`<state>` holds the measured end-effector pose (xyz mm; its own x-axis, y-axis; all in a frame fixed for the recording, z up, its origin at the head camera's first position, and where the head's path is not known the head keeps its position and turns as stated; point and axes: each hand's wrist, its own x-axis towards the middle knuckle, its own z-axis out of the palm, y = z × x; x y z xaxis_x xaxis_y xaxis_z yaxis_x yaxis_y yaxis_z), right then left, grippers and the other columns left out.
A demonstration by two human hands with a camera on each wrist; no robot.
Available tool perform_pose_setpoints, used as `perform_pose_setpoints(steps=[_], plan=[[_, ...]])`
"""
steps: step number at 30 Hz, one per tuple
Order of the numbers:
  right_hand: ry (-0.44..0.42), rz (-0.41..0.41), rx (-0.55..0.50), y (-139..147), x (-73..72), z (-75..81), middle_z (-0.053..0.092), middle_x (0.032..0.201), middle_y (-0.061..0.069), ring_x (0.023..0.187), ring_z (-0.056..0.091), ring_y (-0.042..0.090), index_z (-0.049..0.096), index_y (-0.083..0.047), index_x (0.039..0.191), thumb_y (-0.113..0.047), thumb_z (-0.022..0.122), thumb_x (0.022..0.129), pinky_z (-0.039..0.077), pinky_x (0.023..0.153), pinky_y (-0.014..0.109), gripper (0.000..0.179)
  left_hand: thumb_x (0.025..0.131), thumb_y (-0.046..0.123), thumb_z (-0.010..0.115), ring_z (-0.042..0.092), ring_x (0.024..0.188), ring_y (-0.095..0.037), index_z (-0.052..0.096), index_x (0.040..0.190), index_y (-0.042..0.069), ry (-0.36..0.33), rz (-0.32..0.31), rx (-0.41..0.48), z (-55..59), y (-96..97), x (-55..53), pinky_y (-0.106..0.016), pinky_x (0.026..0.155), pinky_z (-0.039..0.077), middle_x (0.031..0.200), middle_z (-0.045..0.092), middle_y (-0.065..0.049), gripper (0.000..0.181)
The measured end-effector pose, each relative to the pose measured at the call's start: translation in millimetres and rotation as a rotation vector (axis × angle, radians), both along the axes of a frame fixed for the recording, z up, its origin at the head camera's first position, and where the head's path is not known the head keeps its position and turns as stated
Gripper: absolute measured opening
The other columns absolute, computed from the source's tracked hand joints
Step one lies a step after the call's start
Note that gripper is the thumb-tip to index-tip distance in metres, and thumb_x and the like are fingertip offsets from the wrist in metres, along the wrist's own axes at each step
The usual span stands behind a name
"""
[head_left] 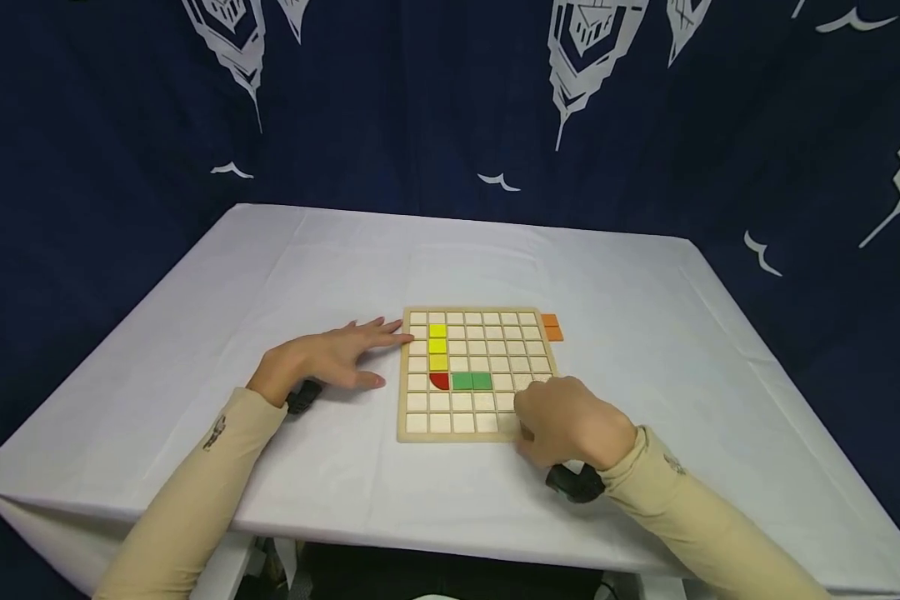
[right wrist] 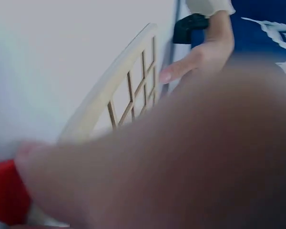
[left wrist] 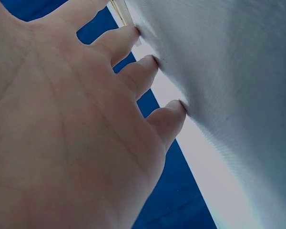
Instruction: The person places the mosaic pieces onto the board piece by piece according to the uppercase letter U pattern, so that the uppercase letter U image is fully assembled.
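A wooden grid board (head_left: 412, 437) lies flat on the table. My left hand (head_left: 337, 354) is spread beside its left edge, one fingertip at the rim and the others on the cloth. At the lower right corner my right hand (head_left: 566, 421) is bent over the board, its fingers curled. A red piece (right wrist: 8, 193) shows at its fingertips, pinched there; most of the grip is hidden. In the grid sit a column of yellow square tiles (head_left: 438, 346), a red rounded tile (head_left: 440, 381) below them, and two green square tiles (head_left: 472, 381) to its right.
Orange tiles (head_left: 552, 327) lie against the board's upper right edge. A white cloth (head_left: 450, 258) covers the table. Behind it hangs a dark blue curtain (head_left: 390, 108) with white prints.
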<state>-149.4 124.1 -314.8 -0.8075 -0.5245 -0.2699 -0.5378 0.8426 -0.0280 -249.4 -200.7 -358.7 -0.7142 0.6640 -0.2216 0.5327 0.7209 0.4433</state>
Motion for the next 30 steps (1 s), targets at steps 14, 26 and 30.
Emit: perform_pose_setpoints(steps=[14,26,30], plan=[[0.110,0.147,-0.184,7,18.2,-19.7,0.027,0.054,-0.012,0.051,0.025,0.004,0.038,-0.021,0.057,-0.021,0.076,0.082,0.019,0.048,0.021,0.045,0.094,0.025,0.066,0.006,0.160,-0.034,0.031,0.161,0.026,0.004,0.003,-0.002,-0.6,0.1,1.8,-0.061,0.128,0.005,0.173,0.014,-0.004,0.076],[0.046,0.050,-0.249,24,-29.9,-10.4,0.054,0.063,-0.013,0.058,0.048,0.006,0.064,-0.025,0.072,-0.029,0.075,0.075,0.039,0.054,0.024,0.012,0.094,0.026,0.067,0.006,0.160,-0.035,0.030,0.161,0.026,0.008,0.000,-0.010,-2.1,1.5,1.7,-0.062,0.128,0.006,0.172,0.014,-0.005,0.077],[0.085,0.034,-0.292,26,-53.7,-18.0,0.060,0.070,-0.011,0.065,0.051,0.008,0.069,-0.023,0.080,-0.032,0.076,0.078,0.042,0.057,0.025,0.011,0.094,0.025,0.067,0.006,0.160,-0.037,0.030,0.161,0.025,0.009,-0.006,-0.005,-1.4,2.4,0.6,-0.064,0.127,0.005,0.172,0.014,-0.007,0.077]])
